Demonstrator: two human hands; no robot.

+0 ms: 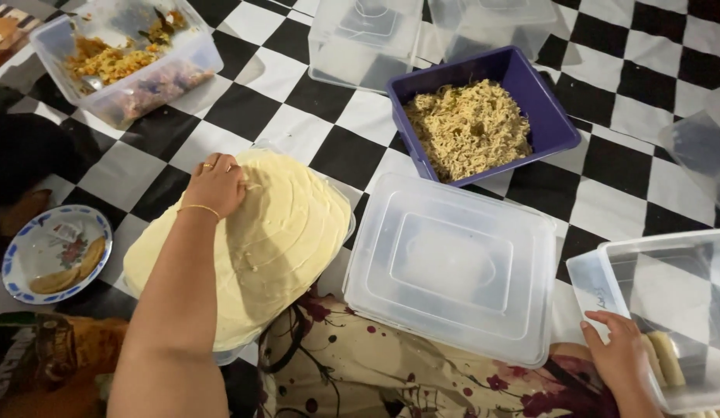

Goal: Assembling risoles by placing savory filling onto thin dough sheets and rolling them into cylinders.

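My left hand (215, 184) rests with curled fingers on the far edge of a stack of thin pale yellow round wrappers (275, 240), pinching the top sheet. The stack lies over a clear container in front of me. My right hand (619, 358) grips the near left corner of a clear plastic container (670, 310) at the right, which holds a few pale rolled pieces. Between the two hands lies a clear rectangular lid (453, 267), upside down on the floor.
A purple tub (557, 128) of fine noodles sits beyond the lid. A clear box (128, 58) with orange and brown filling stands far left. A patterned plate (54, 251) with a folded piece lies at the left. More clear containers (364, 39) sit on the checkered floor.
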